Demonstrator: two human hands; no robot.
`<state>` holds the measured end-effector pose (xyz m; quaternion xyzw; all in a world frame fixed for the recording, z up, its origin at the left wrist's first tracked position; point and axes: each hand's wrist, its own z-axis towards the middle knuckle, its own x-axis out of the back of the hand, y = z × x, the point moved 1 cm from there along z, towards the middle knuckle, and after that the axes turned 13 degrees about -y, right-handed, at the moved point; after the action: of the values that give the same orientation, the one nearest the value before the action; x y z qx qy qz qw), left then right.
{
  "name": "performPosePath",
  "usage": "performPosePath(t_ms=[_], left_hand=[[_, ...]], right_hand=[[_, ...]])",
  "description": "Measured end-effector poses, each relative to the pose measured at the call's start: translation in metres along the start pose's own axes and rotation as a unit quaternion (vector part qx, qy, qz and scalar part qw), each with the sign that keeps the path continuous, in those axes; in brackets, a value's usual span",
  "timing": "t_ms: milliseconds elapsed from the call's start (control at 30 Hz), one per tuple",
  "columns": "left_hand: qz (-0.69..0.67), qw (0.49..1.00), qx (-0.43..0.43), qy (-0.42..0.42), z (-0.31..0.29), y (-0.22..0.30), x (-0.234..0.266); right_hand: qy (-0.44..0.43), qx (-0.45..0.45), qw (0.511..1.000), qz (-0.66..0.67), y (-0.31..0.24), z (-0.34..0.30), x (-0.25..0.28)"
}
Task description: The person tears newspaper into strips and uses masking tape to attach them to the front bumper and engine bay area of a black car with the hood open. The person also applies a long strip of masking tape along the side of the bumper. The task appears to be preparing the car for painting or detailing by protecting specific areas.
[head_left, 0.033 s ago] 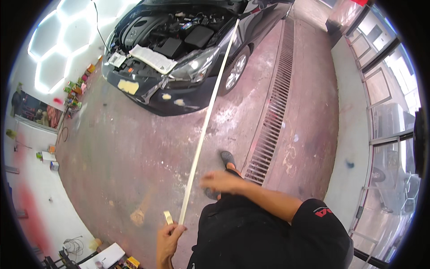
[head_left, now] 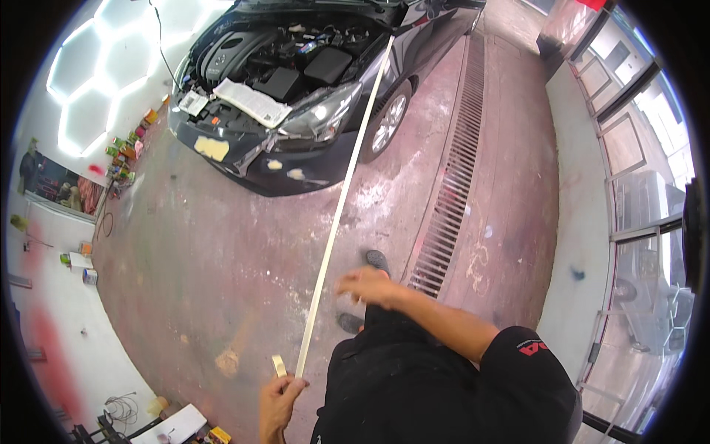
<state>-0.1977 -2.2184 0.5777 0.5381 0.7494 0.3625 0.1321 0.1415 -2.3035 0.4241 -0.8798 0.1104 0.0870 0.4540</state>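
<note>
The floor (head_left: 207, 251) is stained, reddish concrete, with a long drain grate (head_left: 460, 163) set into it. Hexagonal lights (head_left: 96, 81) glow at left; glass panels (head_left: 643, 140) line the right side. A dark car (head_left: 318, 111) stands ahead, engine bay exposed. A pale tape strip (head_left: 336, 222) runs straight from the car's side to the left hand (head_left: 277, 405), which grips its near end and the tape roll (head_left: 279, 365). The right hand (head_left: 364, 285) is loosely spread, nothing visible in it. Compared with the earlier frame, the right hand sits farther from the strip, exposing more of one shoe (head_left: 349, 323).
</note>
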Motion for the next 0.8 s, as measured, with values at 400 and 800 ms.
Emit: performPosePath(t_ms=[400, 800], left_hand=[[0.068, 0.976, 0.201, 0.056, 0.033, 0.001, -0.045], [0.118, 0.944, 0.284, 0.121, 0.090, 0.108, -0.017]], right_hand=[[0.457, 0.197, 0.852, 0.161, -0.194, 0.159, 0.542], [0.582, 0.151, 0.785, 0.152, -0.348, 0.270, 0.819]])
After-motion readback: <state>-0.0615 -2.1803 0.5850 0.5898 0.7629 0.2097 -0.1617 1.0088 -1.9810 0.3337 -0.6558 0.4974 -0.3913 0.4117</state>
